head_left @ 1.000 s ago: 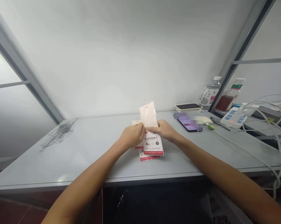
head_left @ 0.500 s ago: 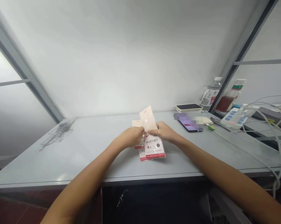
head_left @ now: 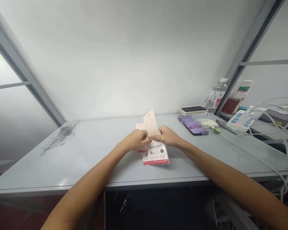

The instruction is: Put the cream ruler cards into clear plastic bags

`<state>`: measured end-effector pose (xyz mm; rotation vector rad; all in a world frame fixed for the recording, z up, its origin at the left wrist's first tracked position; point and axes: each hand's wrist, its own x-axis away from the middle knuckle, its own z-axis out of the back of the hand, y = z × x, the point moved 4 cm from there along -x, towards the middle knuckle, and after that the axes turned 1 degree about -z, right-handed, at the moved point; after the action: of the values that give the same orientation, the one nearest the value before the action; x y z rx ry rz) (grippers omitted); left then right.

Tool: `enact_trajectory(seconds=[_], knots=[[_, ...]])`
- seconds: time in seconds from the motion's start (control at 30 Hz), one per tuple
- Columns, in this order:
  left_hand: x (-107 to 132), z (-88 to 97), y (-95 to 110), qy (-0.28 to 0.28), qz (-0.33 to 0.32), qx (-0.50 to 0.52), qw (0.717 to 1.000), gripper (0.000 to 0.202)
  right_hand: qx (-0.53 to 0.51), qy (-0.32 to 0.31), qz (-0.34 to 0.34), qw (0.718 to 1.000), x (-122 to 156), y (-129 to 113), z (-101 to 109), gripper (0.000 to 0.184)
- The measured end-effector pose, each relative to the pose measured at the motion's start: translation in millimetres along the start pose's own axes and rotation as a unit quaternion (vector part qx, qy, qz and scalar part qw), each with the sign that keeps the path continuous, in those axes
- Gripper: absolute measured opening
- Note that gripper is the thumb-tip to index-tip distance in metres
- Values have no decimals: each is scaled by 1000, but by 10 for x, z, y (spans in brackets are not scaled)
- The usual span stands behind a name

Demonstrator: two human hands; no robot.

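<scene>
Near the middle of the desk, my right hand is closed on a ruler set packet, white with red print and a red strip along its bottom. The thumb lies across its front and the upper part leans back. My left hand has its fingers pinched at the left edge of this packet, beside the right thumb. The fingertips partly hide what they grip. Behind and to the left, another similar packet shows, mostly covered by the left hand.
On the right lie a purple-screened phone and a white-edged phone. Behind them stand a clear bottle and a bottle of red-brown liquid. A power strip has white cables. Black scribbles mark the desk's left.
Both hands stay at nearly the same place on the packet. The left fingers curl slightly more, and the packet's upper part shifts a little to the left.
</scene>
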<state>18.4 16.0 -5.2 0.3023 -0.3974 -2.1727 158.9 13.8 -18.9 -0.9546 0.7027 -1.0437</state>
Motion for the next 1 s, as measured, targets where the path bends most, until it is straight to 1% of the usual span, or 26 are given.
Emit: enact_trajectory(seconds=[0.13,0.27,0.33,0.43,0.6,0.67,0.77,0.9,1.0], knots=[[-9,2,5,15,13,-39,999,22,1,0,0,1000,6,-35,-31,14],[-8,23,37,33,18,-86,996,23,18,17,-4,1000,1,-58,-39,16],[-11,15,37,35,14,-83,996,23,23,18,-1,1000,0,-62,-43,17],[-21,-21,10,36,12,-53,998,21,16,18,0,1000,0,-59,-48,17],[-32,-47,-9,42,14,-45,998,21,-9,26,-15,1000,-2,-37,-25,13],[-27,-34,13,29,1,-51,998,23,-17,28,-20,999,-4,-23,3,12],[-5,-2,56,-9,-29,-53,998,27,-26,31,-32,999,-6,6,54,11],[18,24,62,-49,-26,-44,998,26,-28,28,-46,998,-10,36,87,9],[23,22,54,-59,-30,-51,996,25,-38,22,-46,998,-9,36,79,7]])
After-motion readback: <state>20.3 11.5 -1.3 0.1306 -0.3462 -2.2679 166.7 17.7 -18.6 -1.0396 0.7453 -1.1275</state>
